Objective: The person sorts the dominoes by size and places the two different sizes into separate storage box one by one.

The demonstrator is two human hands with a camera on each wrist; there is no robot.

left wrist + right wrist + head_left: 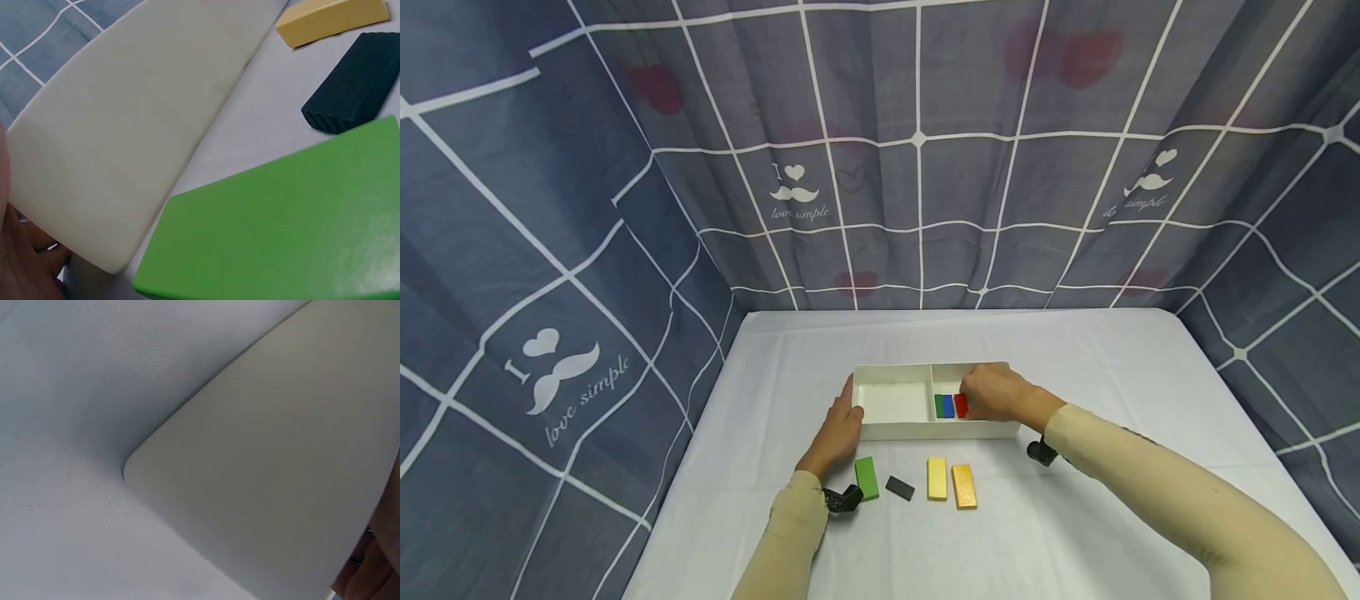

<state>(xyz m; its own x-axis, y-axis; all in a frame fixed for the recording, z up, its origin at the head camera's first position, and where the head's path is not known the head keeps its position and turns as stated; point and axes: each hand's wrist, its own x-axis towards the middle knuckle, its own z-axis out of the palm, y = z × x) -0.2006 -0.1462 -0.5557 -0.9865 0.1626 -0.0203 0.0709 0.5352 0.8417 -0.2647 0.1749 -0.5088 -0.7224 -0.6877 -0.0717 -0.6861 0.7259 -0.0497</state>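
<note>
A white box (pixel 895 431) with two compartments lies on the table in the head view. My left hand (pixel 838 429) grips its left end, thumb at the rim; the left wrist view shows the fingers beside the box's end. My right hand (pixel 996 392) reaches down into the right compartment, its curled fingers at a red block (pixel 960 406). Left of that block stand a blue block (pixel 947 407) and a green block (pixel 938 406), side by side. The hand covers the rest of this compartment, and its fingertips are hidden. No blocks show in the left compartment.
In front of the box lie a light green block (pixel 867 478), a dark block (pixel 900 488), a pale yellow block (pixel 937 478) and an orange-yellow block (pixel 964 487). The light green one is close to my left wrist. Checked curtains (pixel 880 192) enclose the white table (pixel 1075 525).
</note>
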